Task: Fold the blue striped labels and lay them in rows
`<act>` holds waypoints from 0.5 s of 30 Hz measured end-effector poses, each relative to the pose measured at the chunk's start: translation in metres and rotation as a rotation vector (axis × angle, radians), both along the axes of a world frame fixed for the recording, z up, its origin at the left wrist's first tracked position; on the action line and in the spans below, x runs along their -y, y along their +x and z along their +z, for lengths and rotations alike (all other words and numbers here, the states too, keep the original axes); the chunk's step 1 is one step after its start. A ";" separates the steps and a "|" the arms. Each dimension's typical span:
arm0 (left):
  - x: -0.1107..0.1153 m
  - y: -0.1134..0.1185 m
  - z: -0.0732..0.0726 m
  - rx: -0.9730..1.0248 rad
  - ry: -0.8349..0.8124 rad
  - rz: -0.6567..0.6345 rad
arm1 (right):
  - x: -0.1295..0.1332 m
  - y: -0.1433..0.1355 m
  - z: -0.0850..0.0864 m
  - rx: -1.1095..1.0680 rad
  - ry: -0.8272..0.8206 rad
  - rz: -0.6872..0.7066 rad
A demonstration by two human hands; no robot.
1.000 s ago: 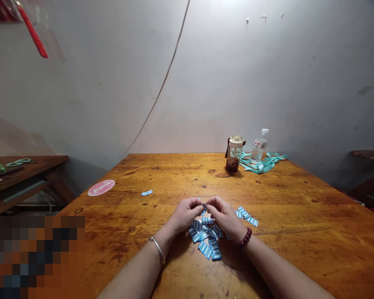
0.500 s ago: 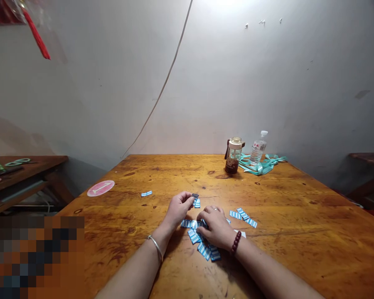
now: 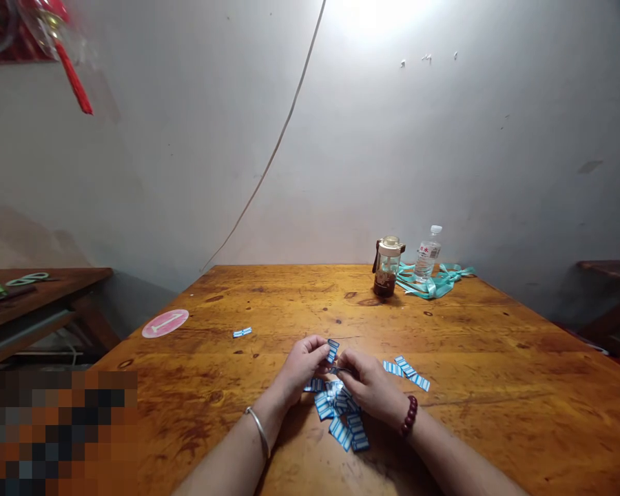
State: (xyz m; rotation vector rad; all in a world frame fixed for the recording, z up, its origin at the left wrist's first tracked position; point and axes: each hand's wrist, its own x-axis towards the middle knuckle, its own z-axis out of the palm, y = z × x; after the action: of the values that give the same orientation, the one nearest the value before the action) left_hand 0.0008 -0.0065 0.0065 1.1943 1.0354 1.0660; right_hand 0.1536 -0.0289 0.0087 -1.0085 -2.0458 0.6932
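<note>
My left hand (image 3: 300, 366), with a silver bangle at its wrist, pinches a small blue-and-white striped strip (image 3: 333, 350) that stands up from the fingertips. Close by on the right, my right hand (image 3: 373, 387) has its thumb and fingers closed on another thin strip (image 3: 337, 370), whose dark edge shows. Beneath both hands lies a loose pile of striped strips (image 3: 340, 432), partly covered by them. Two strips (image 3: 412, 374) overlap to the right of my right hand. Farther left on the table rests a small striped piece (image 3: 242, 332).
A drink bottle with dark contents (image 3: 385, 275) stands at the back of the wooden table (image 3: 465, 434), beside a clear water bottle (image 3: 428, 256) and turquoise ribbon (image 3: 437, 286). A pink round sticker (image 3: 165, 324) marks the left edge. Another wooden table (image 3: 77, 282) stands farther left.
My right hand has lifted from the pile and now pinches a strip near my left hand. The strip in my left hand has turned more upright. The view has tilted slightly up.
</note>
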 end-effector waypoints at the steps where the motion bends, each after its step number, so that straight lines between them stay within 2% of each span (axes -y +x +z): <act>1: 0.001 0.001 0.000 0.003 0.006 -0.015 | -0.001 0.000 -0.001 0.007 0.013 -0.021; 8: 0.005 0.006 0.001 -0.012 0.022 -0.095 | -0.009 0.003 -0.009 0.082 0.082 -0.183; 15: 0.005 0.008 0.001 -0.018 0.023 -0.119 | -0.011 0.003 -0.015 -0.016 -0.036 -0.206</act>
State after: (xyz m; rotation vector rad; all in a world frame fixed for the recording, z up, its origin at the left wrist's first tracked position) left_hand 0.0088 -0.0118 0.0073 1.2701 0.9558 0.9780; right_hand 0.1567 -0.0181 -0.0064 -1.2108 -1.8886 0.6288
